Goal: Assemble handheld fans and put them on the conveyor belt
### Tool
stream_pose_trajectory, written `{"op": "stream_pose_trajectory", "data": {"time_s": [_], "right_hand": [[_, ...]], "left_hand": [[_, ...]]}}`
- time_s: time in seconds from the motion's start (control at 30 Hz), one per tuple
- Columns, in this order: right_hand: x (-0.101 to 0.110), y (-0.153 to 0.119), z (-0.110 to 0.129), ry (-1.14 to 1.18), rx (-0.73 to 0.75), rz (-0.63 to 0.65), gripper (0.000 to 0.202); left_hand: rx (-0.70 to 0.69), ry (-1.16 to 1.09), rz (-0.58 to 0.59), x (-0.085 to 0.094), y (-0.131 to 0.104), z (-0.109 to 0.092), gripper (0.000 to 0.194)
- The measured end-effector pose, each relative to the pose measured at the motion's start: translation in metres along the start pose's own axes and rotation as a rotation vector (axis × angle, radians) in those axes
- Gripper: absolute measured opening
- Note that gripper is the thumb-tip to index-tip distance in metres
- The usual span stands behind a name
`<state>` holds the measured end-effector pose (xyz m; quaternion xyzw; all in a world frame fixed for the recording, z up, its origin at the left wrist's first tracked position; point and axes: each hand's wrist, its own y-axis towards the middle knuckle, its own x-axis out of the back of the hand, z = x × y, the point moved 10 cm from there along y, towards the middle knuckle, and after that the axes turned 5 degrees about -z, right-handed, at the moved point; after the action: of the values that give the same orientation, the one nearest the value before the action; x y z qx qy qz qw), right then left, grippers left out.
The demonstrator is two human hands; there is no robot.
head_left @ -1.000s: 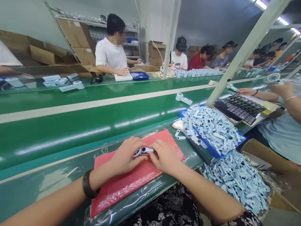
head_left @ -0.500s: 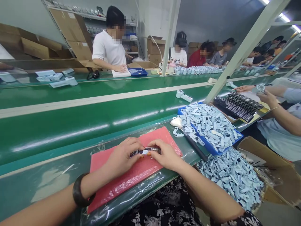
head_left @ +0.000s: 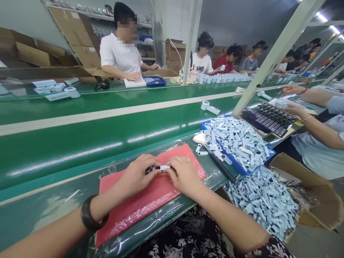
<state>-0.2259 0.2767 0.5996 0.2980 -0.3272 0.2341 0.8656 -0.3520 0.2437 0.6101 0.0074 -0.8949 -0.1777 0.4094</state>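
Note:
Between my two hands is a small, narrow light-blue plastic piece point(head_left: 162, 167) with a dark oval and dark shiny parts at its ends. My left hand point(head_left: 139, 170) pinches its left end with thumb and fingers. The right end is gripped by my right hand point(head_left: 185, 175), thumb below and fingers on top. Both hands are over a red pad point(head_left: 158, 193) at the bench edge, and my fingers hide much of the piece. Similar light-blue pieces with dark ovals fill a blue tray point(head_left: 239, 143) to the right.
A dark-handled tool with a white head point(head_left: 217, 161) lies beside the tray. Below, a cardboard box point(head_left: 317, 200) holds more pieces point(head_left: 263, 200). A slanted post point(head_left: 271, 68) rises behind the tray. Across the green belt point(head_left: 80, 143) several people work; a co-worker's hands point(head_left: 295, 107) are at right.
My fingers have closed further over the piece, and its shiny dark right part is now mostly covered. The view has shifted slightly. The co-worker's hands at right have moved apart.

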Motion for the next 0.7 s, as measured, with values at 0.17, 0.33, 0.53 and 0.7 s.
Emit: {"op": "stream_pose_trajectory", "data": {"time_s": [0.17, 0.33, 0.53, 0.7], "right_hand": [[-0.001, -0.003, -0.007, 0.093, -0.051, 0.009, 0.009], [0.009, -0.001, 0.014, 0.152, 0.081, -0.102, 0.013], [0.006, -0.006, -0.004, 0.321, -0.055, -0.166, 0.022], [-0.002, -0.007, -0.023, 0.412, -0.167, -0.102, 0.013]], "left_hand": [[-0.102, 0.046, -0.003, -0.003, -0.003, -0.007, 0.019], [-0.124, 0.071, -0.029, -0.002, -0.006, -0.008, 0.018], [-0.106, 0.070, -0.031, -0.003, -0.003, -0.006, 0.018], [-0.091, 0.063, 0.002, -0.006, -0.001, -0.005, 0.019]]}}
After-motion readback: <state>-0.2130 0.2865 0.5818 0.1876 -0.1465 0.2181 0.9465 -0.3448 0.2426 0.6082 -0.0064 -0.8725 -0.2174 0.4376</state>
